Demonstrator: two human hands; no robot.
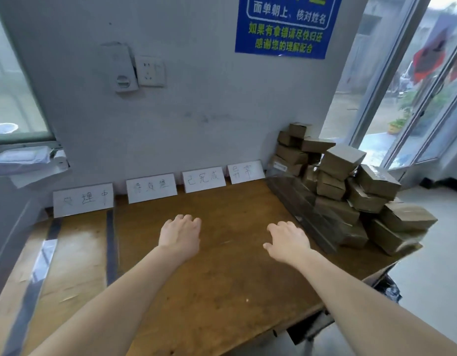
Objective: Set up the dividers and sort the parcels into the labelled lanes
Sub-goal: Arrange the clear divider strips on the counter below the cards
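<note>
We have both hands out over the wooden table (pixel 222 278) and neither holds anything. The left hand (pixel 180 233) has its fingers (pixel 188 219) loosely curled downward and close together. The right hand (pixel 289 242) has its fingers (pixel 281 226) relaxed and slightly spread, with the thumb out to the left. The coming move turns on the stack of clear dividers (pixel 296 201), which lies to the right of the right fingertips and a little beyond them, not touching, at the foot of the heap of brown parcels (pixel 343 160). Its long axis runs from far-left, near the last of the label cards (pixel 245 172), to near-right by the table edge, so it slants across our line of reach. The right hand is plainly nearer, and the left is well apart from the stack. A dark strip (pixel 110 242), likely a divider already set, lies left of the left fingers and runs away from us toward the wall. We judge the right hand should take the next divider
</note>
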